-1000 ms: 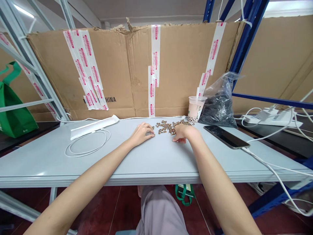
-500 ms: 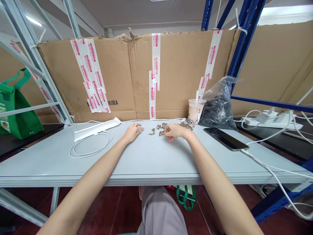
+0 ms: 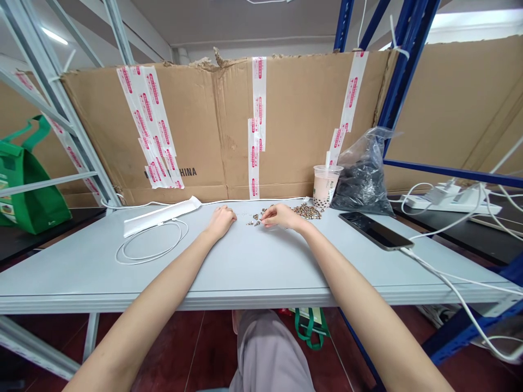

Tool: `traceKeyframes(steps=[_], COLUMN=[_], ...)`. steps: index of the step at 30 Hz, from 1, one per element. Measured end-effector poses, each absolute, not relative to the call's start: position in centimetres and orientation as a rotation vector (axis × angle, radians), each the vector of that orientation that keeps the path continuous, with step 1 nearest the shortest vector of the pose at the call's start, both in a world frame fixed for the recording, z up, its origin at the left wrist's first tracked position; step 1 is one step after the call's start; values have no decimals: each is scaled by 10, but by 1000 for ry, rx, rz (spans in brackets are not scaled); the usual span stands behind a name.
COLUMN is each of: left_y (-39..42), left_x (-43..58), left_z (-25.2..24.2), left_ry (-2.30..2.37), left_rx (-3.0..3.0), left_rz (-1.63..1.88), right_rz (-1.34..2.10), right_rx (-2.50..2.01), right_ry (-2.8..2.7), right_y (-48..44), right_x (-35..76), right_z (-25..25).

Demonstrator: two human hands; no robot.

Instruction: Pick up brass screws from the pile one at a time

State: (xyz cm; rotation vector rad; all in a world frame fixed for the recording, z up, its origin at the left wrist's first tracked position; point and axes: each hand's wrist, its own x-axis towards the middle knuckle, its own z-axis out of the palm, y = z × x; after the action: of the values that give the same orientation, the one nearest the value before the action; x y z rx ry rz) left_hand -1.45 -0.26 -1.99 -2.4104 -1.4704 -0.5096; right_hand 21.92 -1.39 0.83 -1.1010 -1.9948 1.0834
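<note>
Small brown-and-metallic pieces lie on the grey tabletop (image 3: 261, 267): a larger pile (image 3: 308, 212) in front of the drink cup and a few loose ones (image 3: 255, 219) near the middle. My right hand (image 3: 278, 216) is over the pieces between these two groups, its thumb and fingertips brought together at the loose ones; what they hold is too small to make out. Left of the pieces, my left hand (image 3: 222, 220) rests on the tabletop with its fingers curled in. Tiny clear bits (image 3: 244, 213) lie between the hands.
A drink cup (image 3: 326, 185) with a straw and a bag of dark material (image 3: 362, 185) stand at the back right. A phone (image 3: 375, 231) with a cable lies at the right. At the left are a white strip (image 3: 161, 215) and a coiled white cable (image 3: 151, 256). Cardboard (image 3: 196, 125) walls the back.
My right hand has moved left, from the middle cluster to the loose pieces. The fingers of my left hand, spread before, have curled in.
</note>
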Motion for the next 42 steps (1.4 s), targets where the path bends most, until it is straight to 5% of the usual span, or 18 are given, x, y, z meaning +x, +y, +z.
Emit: traceKeyframes(steps=[7, 17, 33, 42], left_y=[-10, -35, -37, -38], left_x=[-3, 35, 34, 31], left_z=[-20, -8, -10, -8], left_ry=[-1482, -1616, -1469, -1404], left_rx=[-2371, -2504, -2511, -2505], left_rz=[-630, -1651, -1584, -1546], right_rz=[1022, 856, 787, 1240], right_rx=[-1000, -988, -1059, -864], right_ry=[-1989, -2072, -1974, -1698], right_y=[-7, -21, -25, -26], right_x=[215, 207, 204, 199], right_z=[-1, 4, 7, 7])
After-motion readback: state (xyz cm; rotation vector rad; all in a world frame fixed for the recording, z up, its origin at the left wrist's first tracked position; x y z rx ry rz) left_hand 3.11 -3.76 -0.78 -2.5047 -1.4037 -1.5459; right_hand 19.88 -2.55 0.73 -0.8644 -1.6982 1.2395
